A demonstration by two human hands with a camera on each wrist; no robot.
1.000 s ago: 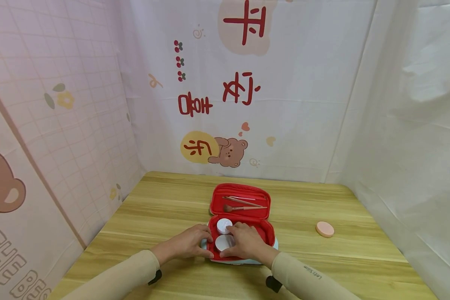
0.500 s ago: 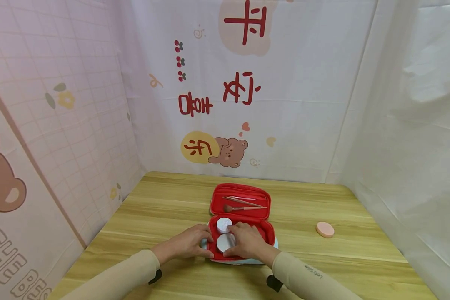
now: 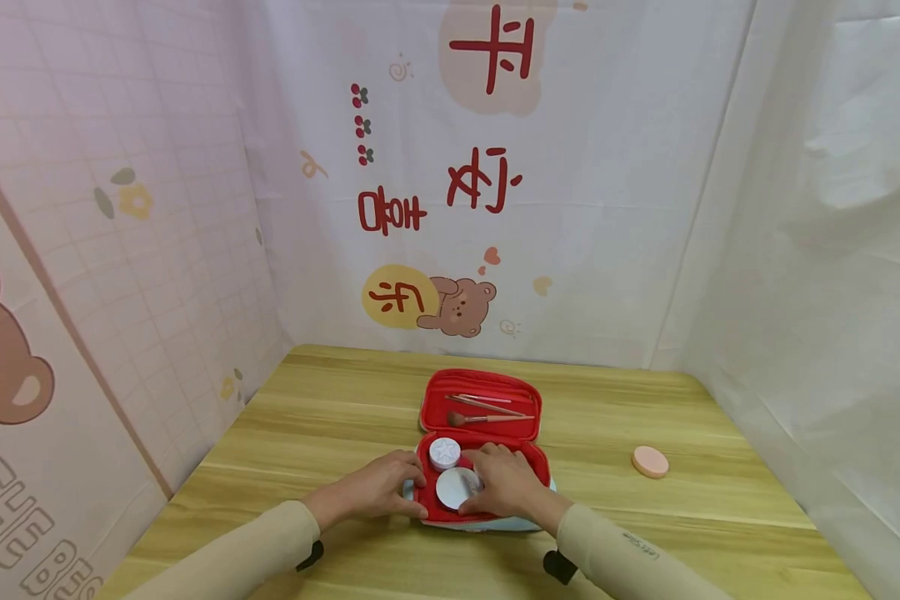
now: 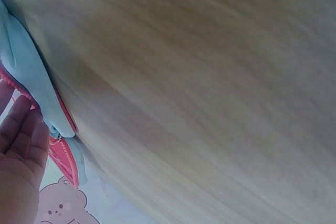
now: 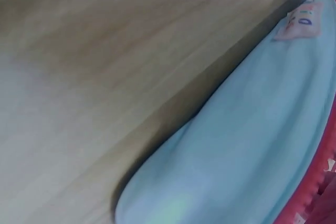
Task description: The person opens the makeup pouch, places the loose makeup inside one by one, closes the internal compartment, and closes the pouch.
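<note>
A makeup bag (image 3: pixel 536 458), red inside and light blue outside, lies unzipped on the wooden table. My left hand (image 3: pixel 371 486) holds its left rim; in the left wrist view the fingers (image 4: pixel 23 129) bend over the red zip edge. Inside the bag my right hand (image 3: pixel 510 483) grips a round white compact (image 3: pixel 452 488) by its right side, thumb at the front. Behind the compact sits a smaller round white jar (image 3: pixel 444 453) with a star pattern on its lid. The right wrist view catches only the bag's blue wall (image 5: pixel 226 145), with the hand out of sight.
Several makeup brushes (image 3: pixel 487 417) lie in the raised lid (image 3: pixel 435 400) of the bag. A round peach-coloured puff or case (image 3: pixel 650 461) rests on the table (image 3: pixel 690 533) to the right. White printed cloth (image 3: pixel 600 208) hangs at the back and sides.
The right hand and the white compact have shifted slightly right inside the bag. The small jar has moved a little left, its top now showing fully. My left hand stays in place.
</note>
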